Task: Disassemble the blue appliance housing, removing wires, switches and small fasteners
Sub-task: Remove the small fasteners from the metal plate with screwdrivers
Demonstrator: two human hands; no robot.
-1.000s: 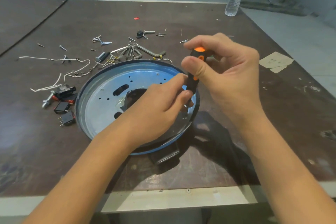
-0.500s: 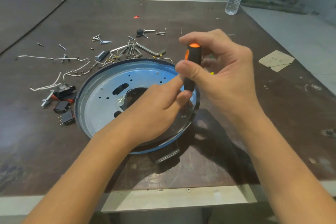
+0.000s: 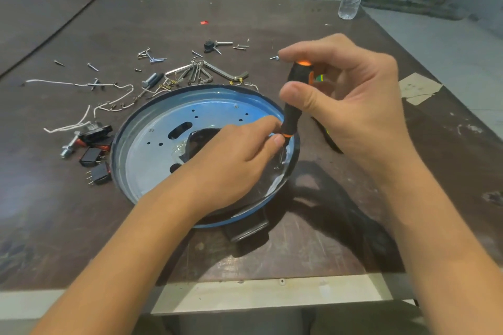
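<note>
here my right hand [image 3: 353, 106] curls round the upright screwdriver [image 3: 295, 100], while my left hand [image 3: 231, 160] pinches its shaft, likely steadying the tip inside the blue housing [image 3: 152, 160], lying open-side-up on the table [image 3: 68, 212].

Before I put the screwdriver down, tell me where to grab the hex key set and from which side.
Pinch the long L-shaped key of the hex key set from above. It lies flat and juts out right, clear of the fanned bundle; the blue housing rim crowds the near side.
</note>
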